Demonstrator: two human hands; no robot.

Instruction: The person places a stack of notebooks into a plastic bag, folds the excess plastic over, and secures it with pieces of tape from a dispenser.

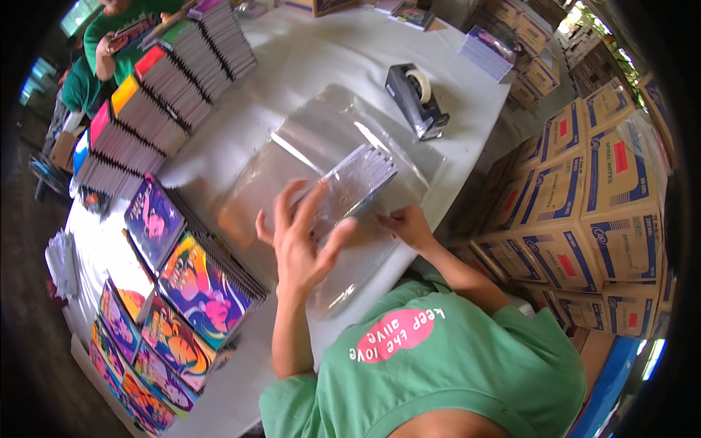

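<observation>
A small bundle of spiral notebooks (361,174) in shiny clear plastic lies in front of me. Beneath it a pile of clear plastic bags (310,131) is spread on the white table. My left hand (299,241) is over the bundle's near left end, fingers spread apart; whether the fingertips touch it is unclear. Just right of the bundle, by the edge of the plastic, my right hand (409,226) has its fingers curled and pinched together. What lies between those fingertips is too small to make out.
A black tape dispenser (416,102) stands beyond the bags. Tall notebook stacks (150,109) line the far left; colourful notebooks (208,288) sit at near left. Another stack (485,55) is at far right. Cartons (562,212) pile up right of the table. A person (120,36) is across it.
</observation>
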